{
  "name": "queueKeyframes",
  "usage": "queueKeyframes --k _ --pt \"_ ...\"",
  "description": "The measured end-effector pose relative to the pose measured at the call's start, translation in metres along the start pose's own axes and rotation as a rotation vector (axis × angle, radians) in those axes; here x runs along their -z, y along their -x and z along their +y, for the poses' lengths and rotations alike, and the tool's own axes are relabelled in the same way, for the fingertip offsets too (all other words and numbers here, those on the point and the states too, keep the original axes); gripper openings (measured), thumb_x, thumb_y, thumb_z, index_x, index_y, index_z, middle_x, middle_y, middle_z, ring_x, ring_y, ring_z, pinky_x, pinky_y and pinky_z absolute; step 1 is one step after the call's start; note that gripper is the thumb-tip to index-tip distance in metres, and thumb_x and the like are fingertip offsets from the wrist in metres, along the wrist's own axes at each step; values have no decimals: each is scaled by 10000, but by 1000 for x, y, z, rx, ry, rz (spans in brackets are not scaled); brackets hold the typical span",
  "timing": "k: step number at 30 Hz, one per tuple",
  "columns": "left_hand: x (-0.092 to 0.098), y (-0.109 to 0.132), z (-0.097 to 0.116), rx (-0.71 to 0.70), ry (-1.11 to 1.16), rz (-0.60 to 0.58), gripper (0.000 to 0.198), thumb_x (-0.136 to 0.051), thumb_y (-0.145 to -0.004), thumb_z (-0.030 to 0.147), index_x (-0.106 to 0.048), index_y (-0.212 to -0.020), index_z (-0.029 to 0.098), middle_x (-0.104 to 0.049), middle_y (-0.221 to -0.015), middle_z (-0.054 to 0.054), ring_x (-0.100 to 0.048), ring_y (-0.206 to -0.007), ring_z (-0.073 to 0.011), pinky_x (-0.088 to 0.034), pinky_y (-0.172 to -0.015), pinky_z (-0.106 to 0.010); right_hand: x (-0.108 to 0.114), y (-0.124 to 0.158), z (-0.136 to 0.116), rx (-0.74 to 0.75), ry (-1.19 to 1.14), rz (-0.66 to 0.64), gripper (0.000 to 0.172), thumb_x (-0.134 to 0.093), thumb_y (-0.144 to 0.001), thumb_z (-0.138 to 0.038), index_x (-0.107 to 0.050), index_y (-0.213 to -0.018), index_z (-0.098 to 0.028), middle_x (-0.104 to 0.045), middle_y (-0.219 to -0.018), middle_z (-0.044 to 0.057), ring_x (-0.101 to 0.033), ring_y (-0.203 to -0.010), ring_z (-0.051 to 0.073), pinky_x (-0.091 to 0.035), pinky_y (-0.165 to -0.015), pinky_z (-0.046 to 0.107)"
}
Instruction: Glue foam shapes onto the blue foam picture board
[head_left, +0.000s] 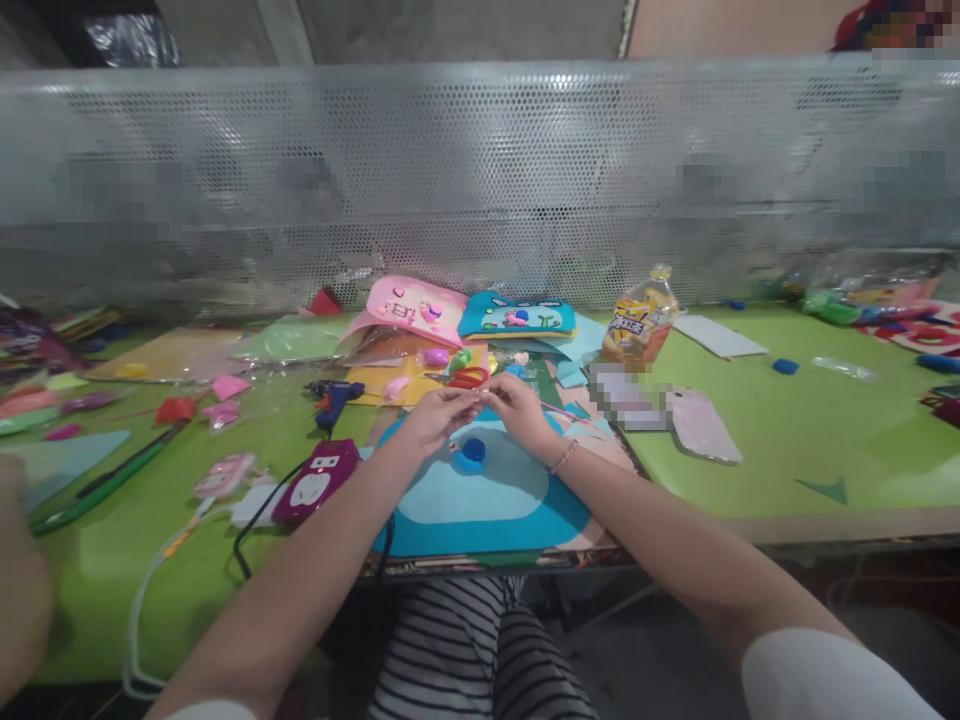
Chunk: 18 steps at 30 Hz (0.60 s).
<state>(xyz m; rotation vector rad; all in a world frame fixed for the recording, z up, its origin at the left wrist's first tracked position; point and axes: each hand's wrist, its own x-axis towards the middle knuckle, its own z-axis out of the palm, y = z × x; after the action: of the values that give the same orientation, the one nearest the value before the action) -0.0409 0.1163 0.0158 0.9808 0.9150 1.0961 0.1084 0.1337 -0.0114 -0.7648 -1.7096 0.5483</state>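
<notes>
My left hand (442, 415) and my right hand (517, 405) meet fingertip to fingertip above the work sheet. Both are closed in a pinch, and whatever small thing is between the fingers is too small to name. Below them lies a blue foam sheet (420, 535) with a lighter blue rounded panel (450, 500) on it. A round dark blue clay piece (474, 452) with lighter blue around it sits on that panel. Just beyond the fingertips are red-handled scissors (468, 377) and several small lumps of coloured clay, among them a purple one (433, 358).
A blue glue gun (334, 402) and a purple power strip (319, 480) with cords lie left. Pink (416, 310) and blue (516, 317) decorated pouches stand at the back. To the right are a drink bottle (641, 318) and phones (703, 425). A perforated metal divider (480, 180) runs behind.
</notes>
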Motion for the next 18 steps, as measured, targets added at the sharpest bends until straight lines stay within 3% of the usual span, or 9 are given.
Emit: queueKeyframes --k 2,6,9,14,18 --pt "-1 -1 1 -19 18 37 181 -795 -571 217 -692 -663 101 -641 -579 -21 -542 -513 -43 -429 -516 -143 3 -4 5 -99 -40 55 204 -545 -808 -388 -584 -754 -196 -607 -742 25 -568 -706 148 -457 -630 275" --pt "4 -3 6 -57 113 180 88 -720 -667 143 -647 -641 99 -630 -569 -21 -549 -502 -44 -454 -528 -145 20 -16 25 -336 -239 304 261 -531 -774 -460 -543 -805 -201 -630 -755 19 -595 -699 151 -490 -635 290" --pt "7 -4 10 -63 203 250 66 -641 -730 92 -634 -664 91 -633 -580 -36 -577 -531 -59 -483 -563 -160 34 -22 41 -433 -313 375 291 -612 -691 -451 -589 -812 -187 -646 -762 27 -607 -720 155 -501 -693 306" --pt "5 -4 9 -59 256 224 68 -599 -749 66 -630 -693 88 -633 -596 -45 -601 -570 -75 -493 -583 -168 44 -23 49 -559 -287 338 375 -679 -616 -389 -669 -908 -153 -663 -788 36 -607 -750 151 -493 -704 286" --pt "5 -7 5 -41 294 214 163 -689 -714 215 -588 -640 112 -595 -548 -26 -559 -500 -72 -455 -504 -168 41 -22 45 -582 -305 341 391 -676 -622 -437 -687 -874 -138 -663 -762 44 -609 -745 157 -492 -675 279"
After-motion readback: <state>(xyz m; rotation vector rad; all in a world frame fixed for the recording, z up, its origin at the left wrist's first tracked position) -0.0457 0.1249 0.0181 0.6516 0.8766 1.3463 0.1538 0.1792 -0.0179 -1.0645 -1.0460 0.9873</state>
